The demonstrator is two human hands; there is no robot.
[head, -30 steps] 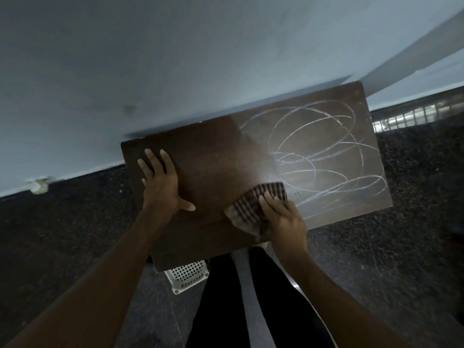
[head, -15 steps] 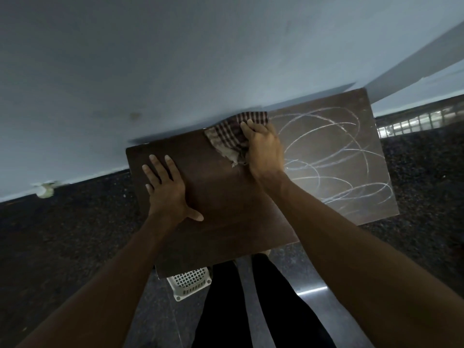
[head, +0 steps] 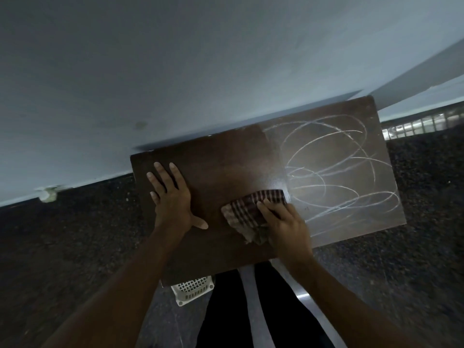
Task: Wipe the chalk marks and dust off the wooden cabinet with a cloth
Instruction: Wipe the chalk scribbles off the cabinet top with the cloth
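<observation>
Your left hand [head: 173,199] lies flat and open on the left part of the cabinet [head: 226,156] top, fingers spread, bracing it. Your right hand [head: 286,224] holds the checked cloth [head: 248,209], fingers bent over the bunched fabric and pressing it down on the wood. The cloth sits toward the near edge of the top, right at the line where clean wood meets chalk.

By my reading you are roughly halfway. The left half of the top shows dark and bare. The right half is still hazy with dust and crossed by looping white chalk marks [head: 334,172] that run out to the right edge and the near right corner. That whole half is left to wipe; the cabinet's sides cannot be seen from here.

The cabinet stands against a pale wall [head: 200,59] on a dark speckled floor [head: 75,234], with a white latticed basket [head: 192,288] showing below its near edge.

Half a second ago your right hand and the cloth were up at the far edge by the wall — now they are back near you, so the stroke has run down the border of the chalked area. The left hand has kept its place, and the chalk loops look unchanged.
</observation>
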